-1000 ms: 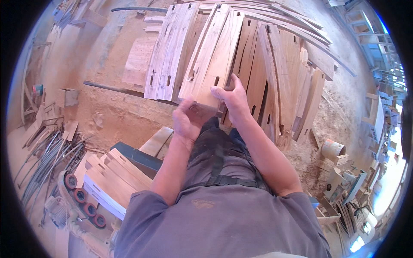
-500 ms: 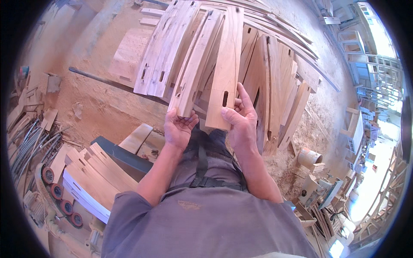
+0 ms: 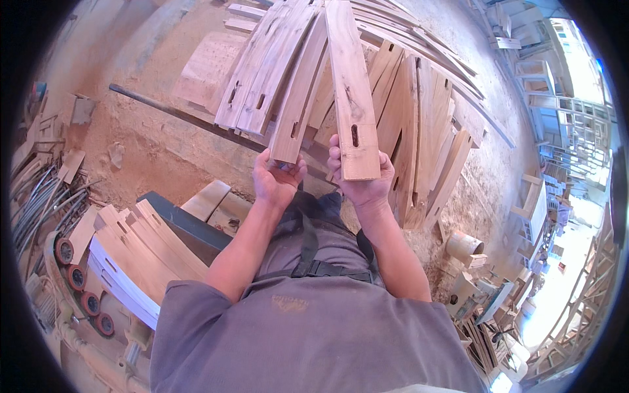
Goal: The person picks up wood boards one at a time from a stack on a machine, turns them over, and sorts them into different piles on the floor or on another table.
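My right hand [image 3: 362,175] grips the near end of a slotted wooden board [image 3: 352,105] from beneath, its fingers curled up at both edges. A dark oval slot and a rough knot mark this board's upper face. To its left, my left hand [image 3: 278,178] holds the near end of another slotted board [image 3: 293,124], fingers tucked under the end. Both boards stretch away from me over the pile. Beside my left hand's board lie pale slotted boards [image 3: 252,98] placed edge to edge. Further slotted boards [image 3: 409,137] lean together right of my right hand.
A dark metal bar [image 3: 177,118] juts left from under the pile. At lower left, more slotted boards [image 3: 141,249] are stacked by a machine with red-rimmed wheels [image 3: 76,278]. Thin rods [image 3: 49,203] lie at far left. A dusty bucket [image 3: 464,244] stands right on the sawdust-covered floor.
My right hand has turned from a thumb-on-top grip to holding its board from below, and that board has rolled and shows a different face. The left-hand board has also tilted, showing its slotted face.
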The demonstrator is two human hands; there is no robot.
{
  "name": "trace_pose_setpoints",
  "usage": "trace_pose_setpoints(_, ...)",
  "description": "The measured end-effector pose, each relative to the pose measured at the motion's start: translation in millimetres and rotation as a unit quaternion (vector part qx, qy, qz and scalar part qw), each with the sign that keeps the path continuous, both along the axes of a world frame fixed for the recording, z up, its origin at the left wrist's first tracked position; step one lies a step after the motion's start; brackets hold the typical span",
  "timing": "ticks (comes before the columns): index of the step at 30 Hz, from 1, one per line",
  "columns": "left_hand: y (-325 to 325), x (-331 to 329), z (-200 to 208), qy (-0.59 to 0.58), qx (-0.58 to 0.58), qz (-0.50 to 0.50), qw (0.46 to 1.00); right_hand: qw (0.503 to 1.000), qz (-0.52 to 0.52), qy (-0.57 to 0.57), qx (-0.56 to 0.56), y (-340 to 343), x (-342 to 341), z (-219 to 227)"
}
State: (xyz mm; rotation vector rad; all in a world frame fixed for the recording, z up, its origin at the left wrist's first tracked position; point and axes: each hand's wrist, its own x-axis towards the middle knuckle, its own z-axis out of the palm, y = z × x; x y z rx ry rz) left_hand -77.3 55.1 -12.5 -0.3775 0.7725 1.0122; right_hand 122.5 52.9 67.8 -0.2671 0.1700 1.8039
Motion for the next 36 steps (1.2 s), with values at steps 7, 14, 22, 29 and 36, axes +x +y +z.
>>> trace_pose_setpoints(7,-7,3,-11,0.206,0.089,-0.003,0.975,0.839,-0.019,-0.543,-0.033,11,-9,31)
trace_pose_setpoints(14,-17,16,-5,0.395,0.133,-0.120,0.901,0.293,-0.008,-0.954,0.066,8,-31,28)
trace_pose_setpoints(22,5,26,51,0.698,0.360,-0.153,0.600,0.215,0.025,-0.969,0.121,9,-34,34)
trace_pose_setpoints(29,82,56,82,0.520,0.320,-0.308,0.730,0.298,-0.026,-0.932,0.207,-6,-33,37)
trace_pose_setpoints(36,92,26,69,0.270,0.260,-0.228,0.899,0.468,-0.033,-0.844,0.260,-20,-26,37)
